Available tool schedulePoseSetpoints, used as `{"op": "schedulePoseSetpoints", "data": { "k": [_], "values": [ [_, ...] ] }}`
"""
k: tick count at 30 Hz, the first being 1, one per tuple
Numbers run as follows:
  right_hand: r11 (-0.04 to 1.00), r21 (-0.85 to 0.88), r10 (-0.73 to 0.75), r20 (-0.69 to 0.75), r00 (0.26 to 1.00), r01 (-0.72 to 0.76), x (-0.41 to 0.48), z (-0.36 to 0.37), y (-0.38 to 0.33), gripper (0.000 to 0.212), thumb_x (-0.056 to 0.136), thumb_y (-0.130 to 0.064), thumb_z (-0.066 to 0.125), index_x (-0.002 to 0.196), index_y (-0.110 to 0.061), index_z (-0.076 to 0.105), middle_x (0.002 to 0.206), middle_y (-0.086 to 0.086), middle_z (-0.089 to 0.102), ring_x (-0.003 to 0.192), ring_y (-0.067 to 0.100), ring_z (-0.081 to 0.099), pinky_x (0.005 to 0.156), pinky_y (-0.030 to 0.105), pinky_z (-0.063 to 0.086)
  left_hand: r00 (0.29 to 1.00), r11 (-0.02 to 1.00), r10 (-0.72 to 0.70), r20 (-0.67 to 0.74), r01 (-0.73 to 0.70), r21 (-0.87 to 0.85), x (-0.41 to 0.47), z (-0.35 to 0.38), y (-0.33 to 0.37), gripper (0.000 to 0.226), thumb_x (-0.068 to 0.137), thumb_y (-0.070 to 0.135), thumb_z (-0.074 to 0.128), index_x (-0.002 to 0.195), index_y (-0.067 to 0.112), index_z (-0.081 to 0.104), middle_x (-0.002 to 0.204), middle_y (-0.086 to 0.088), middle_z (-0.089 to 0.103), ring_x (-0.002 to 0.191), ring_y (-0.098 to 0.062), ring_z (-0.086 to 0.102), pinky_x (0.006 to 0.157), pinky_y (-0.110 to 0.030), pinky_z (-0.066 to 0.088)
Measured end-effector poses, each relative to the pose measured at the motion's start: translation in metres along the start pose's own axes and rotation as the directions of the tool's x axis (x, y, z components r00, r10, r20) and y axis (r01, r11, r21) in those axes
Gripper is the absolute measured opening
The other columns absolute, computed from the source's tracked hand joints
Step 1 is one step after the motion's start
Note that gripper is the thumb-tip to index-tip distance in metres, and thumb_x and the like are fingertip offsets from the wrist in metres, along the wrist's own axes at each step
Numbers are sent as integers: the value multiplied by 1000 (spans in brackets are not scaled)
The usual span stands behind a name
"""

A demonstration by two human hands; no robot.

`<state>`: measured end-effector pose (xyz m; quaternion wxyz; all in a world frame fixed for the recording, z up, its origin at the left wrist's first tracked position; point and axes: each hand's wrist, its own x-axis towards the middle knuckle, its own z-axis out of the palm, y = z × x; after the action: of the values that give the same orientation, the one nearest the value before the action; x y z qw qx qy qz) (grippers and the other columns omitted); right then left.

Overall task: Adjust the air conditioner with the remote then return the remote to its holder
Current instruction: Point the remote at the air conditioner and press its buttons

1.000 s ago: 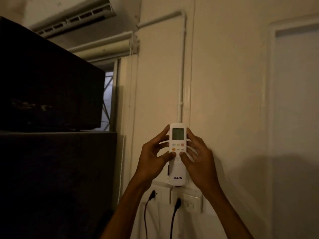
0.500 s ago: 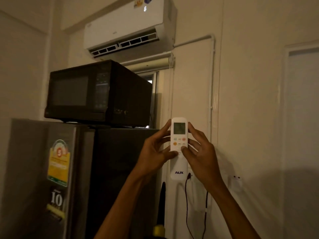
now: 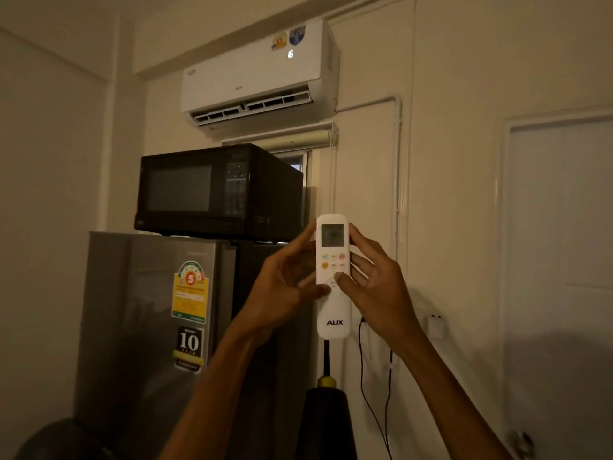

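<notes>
A white AUX remote (image 3: 333, 313) is held upright in front of me, screen at its top and coloured buttons below. My left hand (image 3: 282, 290) grips its left edge. My right hand (image 3: 374, 287) grips its right edge, thumb on a button under the coloured ones. High on the wall hangs the white air conditioner (image 3: 255, 74), its flap open and a lit digit showing on its front. No holder for the remote can be made out in the head view.
A black microwave (image 3: 215, 194) sits on a grey fridge (image 3: 149, 327) at the left. A small white wall fitting (image 3: 435, 325) and hanging black cables (image 3: 371, 393) are right of the remote. A dark handle with a yellow collar (image 3: 326, 380) stands below it. A door (image 3: 560, 260) is at the right.
The view has swung up and left, bringing the whole air conditioner, the microwave and the fridge into sight. Both hands have kept hold of the remote; the right thumb now rests lower on the buttons.
</notes>
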<state>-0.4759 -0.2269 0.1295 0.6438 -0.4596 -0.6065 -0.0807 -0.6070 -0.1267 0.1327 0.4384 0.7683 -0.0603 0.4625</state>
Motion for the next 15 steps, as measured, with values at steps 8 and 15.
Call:
{"op": "schedulePoseSetpoints", "data": {
  "k": [8, 15],
  "values": [
    [999, -1, 38, 2, 999, -38, -33, 31, -81, 65, 81, 0, 64, 137, -23, 40, 127, -9, 50, 105, 3, 60, 75, 14, 55, 999, 997, -47, -3, 47, 53, -55, -29, 66, 90, 77, -15, 64, 146, 29, 28, 137, -3, 55, 124, -15, 56, 96, -29, 54],
    [997, -4, 77, 24, 997, -77, -49, 64, -130, 66, 81, 0, 65, 138, -22, 39, 112, -32, 50, 89, -17, 61, 66, 9, 53, 999, 992, -31, -6, 32, 118, -90, -66, 103, 89, 78, -10, 67, 147, 28, 25, 133, -3, 58, 122, -16, 57, 99, -44, 53]
  ]
}}
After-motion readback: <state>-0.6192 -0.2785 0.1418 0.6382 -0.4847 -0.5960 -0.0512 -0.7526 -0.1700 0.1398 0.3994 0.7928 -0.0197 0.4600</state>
